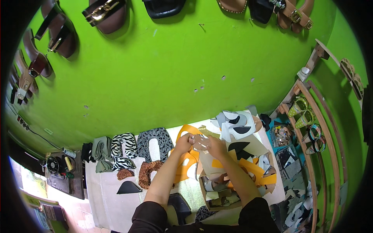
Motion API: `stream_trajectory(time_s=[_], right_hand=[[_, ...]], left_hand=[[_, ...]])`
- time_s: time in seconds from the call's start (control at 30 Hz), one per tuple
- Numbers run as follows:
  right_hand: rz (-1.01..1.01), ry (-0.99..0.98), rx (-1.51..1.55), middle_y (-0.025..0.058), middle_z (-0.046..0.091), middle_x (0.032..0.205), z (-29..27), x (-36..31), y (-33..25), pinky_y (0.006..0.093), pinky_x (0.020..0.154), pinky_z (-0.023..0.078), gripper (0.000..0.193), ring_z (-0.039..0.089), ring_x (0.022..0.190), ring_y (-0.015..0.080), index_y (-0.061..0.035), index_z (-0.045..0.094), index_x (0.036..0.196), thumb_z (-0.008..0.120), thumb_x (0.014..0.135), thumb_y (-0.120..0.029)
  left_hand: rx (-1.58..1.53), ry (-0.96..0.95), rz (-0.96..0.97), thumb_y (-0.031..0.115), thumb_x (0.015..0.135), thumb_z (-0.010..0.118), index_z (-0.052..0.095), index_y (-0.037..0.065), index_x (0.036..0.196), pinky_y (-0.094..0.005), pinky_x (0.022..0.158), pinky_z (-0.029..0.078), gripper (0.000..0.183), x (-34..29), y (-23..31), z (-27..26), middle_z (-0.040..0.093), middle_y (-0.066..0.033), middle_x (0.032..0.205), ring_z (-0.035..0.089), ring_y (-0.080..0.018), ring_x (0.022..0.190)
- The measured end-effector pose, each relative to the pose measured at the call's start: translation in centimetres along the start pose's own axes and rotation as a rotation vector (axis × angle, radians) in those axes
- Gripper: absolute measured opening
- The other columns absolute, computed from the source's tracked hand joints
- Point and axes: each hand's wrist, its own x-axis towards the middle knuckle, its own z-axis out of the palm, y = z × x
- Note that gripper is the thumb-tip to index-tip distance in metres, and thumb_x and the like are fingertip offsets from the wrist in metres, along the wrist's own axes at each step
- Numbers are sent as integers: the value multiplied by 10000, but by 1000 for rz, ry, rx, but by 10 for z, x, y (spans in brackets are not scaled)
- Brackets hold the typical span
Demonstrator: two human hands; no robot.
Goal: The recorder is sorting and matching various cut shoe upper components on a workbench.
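A shiny tan piece is up over the bench, stretched between the left hand and right hand, each grip pinching one side. Both forearms reach forward, converging, above orange sheets, toward the green wall

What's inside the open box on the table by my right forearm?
The box holds scraps, including grey, white and brown pieces. Anything beneath the top layer or behind your right forearm can't be seen.
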Motion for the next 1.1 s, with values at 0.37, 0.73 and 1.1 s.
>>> stream_trajectory(time_s=[0.37,0.73,1.1], right_hand=[[126,149,1026,162,475,1230,-41,2,-6,379,941,402,739,469,1148,242,-37,369,1283,775,683,-186],[149,175,1337,51,620,842,-111,-79,-23,207,496,448,239,562,640,75,-4,520,1013,645,822,-74],[174,-34,1490,45,616,752,-125,-145,-86,165,354,318,224,420,423,18,-10,528,999,648,824,-83]], left_hand=[[-494,-235,207,82,865,596,540,-6,1081,-211,738,438,240,-2,80,-47,605,-18,850,556,-72,791],[-564,-256,243,138,917,506,549,-31,1094,-255,835,442,249,-102,112,-48,626,-55,913,578,-115,874],[-539,-224,263,302,956,436,585,-53,1102,-300,890,418,411,-215,126,-69,631,-95,1011,568,-156,945]])
